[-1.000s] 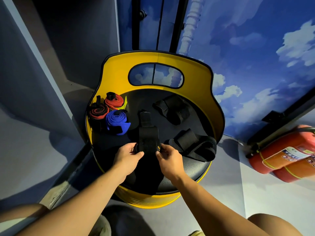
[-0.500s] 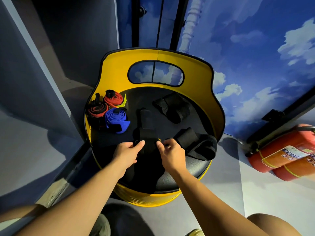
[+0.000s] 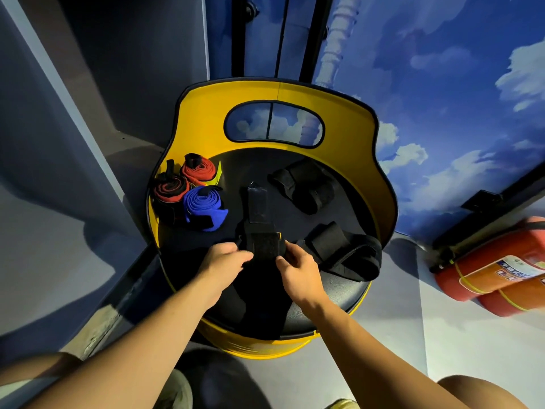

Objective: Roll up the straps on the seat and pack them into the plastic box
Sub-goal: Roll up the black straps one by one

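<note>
- At the left edge of the seat (image 3: 348, 296), three finished rolls are sitting packed together: a black-and-red roll (image 3: 169, 188), a red roll (image 3: 198, 169) and a blue roll (image 3: 203, 205). They are lying where they lay a second ago; whether the plastic box is holding them I cannot tell, as only a yellowish sliver is showing beside them.
- At the middle, the left hand (image 3: 225, 262) and the right hand (image 3: 296, 271) are pinching the two ends of a black strap (image 3: 257, 208), fingers curled on the growing roll.
- That roll is sitting farther up the strap than a second ago, and the flat tail ahead of it is getting shorter, so this strap is probably close to fully rolled.
- Toward the right, two more black straps are waiting on the seat: one loosely bundled (image 3: 303, 185) near the backrest, one sprawling (image 3: 345, 252) just beside the right hand.
- Counting up: three rolled, one in progress, two untouched.
- Far right, two red fire extinguishers (image 3: 495, 270) are lying on the floor.
</note>
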